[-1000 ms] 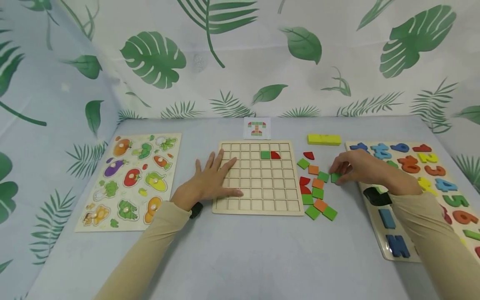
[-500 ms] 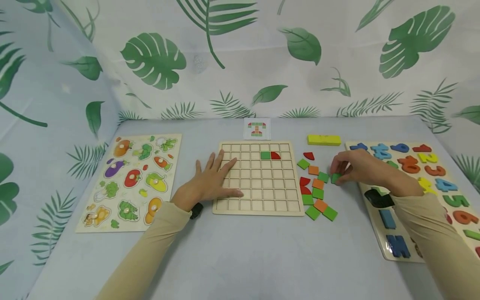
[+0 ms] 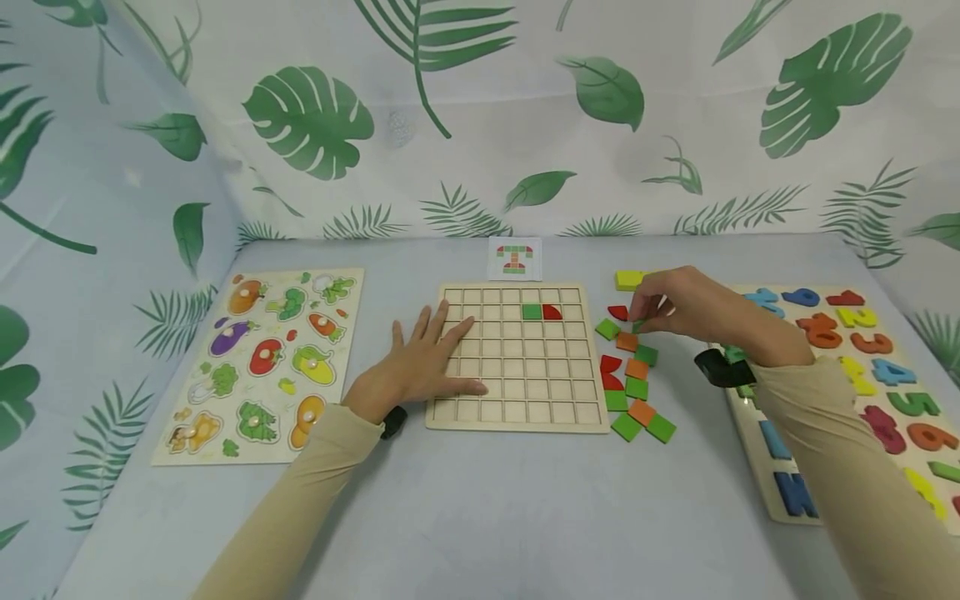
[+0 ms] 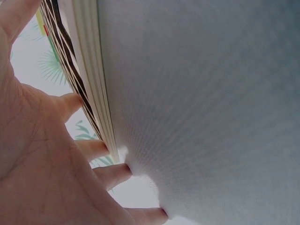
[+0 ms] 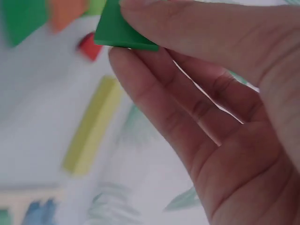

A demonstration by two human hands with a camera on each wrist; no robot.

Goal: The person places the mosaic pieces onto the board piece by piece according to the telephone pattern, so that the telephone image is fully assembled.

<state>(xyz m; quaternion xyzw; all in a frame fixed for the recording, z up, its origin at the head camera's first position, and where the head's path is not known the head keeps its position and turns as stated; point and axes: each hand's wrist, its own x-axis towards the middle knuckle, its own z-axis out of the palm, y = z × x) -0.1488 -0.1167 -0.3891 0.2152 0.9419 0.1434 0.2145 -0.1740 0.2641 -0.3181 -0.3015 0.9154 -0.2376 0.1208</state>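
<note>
My left hand (image 3: 420,358) lies with fingers spread over the left edge of a wooden grid board (image 3: 517,412); in the left wrist view its fingertips reach the board's edge and the cloth. Two pieces sit in the grid's upper right, a green square tile (image 3: 532,311) and a red quarter-round tile (image 3: 552,312). Between thumb and fingers my right hand (image 3: 693,310) pinches another green square tile (image 5: 124,30), above the loose pieces right of the board. Those include an orange tile (image 3: 627,341), a red quarter-round piece (image 3: 618,312) and several green squares (image 3: 661,427).
Behind the board lies a small pattern card (image 3: 514,258). A yellow block (image 5: 91,126) is partly hidden behind my right hand. A vegetable puzzle board (image 3: 285,400) lies at left, and a letter and number board (image 3: 757,483) at right under my right forearm.
My right hand has lifted the green tile from the right side of the loose pieces and moved left and away from me. My left hand has stayed in place.
</note>
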